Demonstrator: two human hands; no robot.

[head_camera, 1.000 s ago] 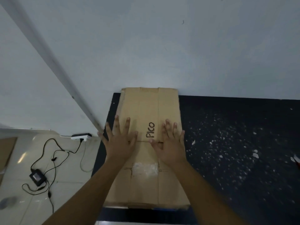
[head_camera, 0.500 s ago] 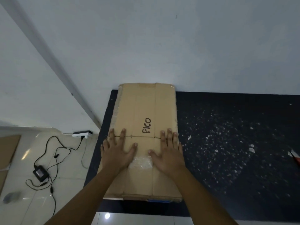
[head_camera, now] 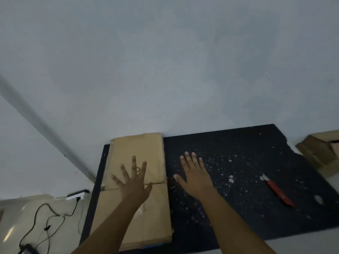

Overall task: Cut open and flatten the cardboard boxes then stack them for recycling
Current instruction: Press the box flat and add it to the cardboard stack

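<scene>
A flattened cardboard box lies along the left edge of the black table, its far end against the wall. My left hand is spread over its middle, fingers apart, holding nothing. My right hand is open with fingers spread, over the bare table just right of the flattened box. A red box cutter lies on the table's right side. Another cardboard box, not flattened, stands past the table's far right corner.
White scraps and specks are scattered over the table top. A grey wall rises behind the table. On the pale floor to the left lie a white power strip and black cables.
My right hand has left the flattened box and moved right over the table. My left hand shifted toward the box's middle. The view swung right, bringing the cutter and second box into sight.
</scene>
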